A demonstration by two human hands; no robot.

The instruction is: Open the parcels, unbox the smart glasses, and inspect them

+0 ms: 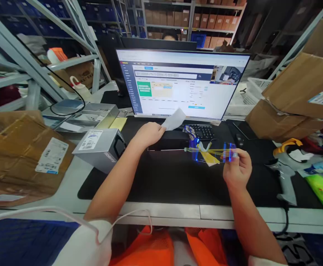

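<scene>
My left hand (150, 133) is closed on the edge of a thin white sheet (174, 119), paper or cloth, lifted in front of the monitor's lower edge. Over the black desk mat (175, 177), my right hand (237, 168) pinches one end of a pair of clear eyeglasses (198, 151) with blue glints on the lenses. Folded yellowish temples cross behind them, and a yellow tag (211, 159) hangs at the middle. A grey box (97, 152) with a white label stands beside my left forearm.
Behind my hands are a monitor (178, 88) and a black keyboard (202, 131). An opened cardboard box (25, 159) is at left, and stacked cartons (294, 92) are at right. A corded barcode scanner (286, 181) lies near a yellow-orange tape dispenser (287, 146). Metal trays (103, 114) sit back left.
</scene>
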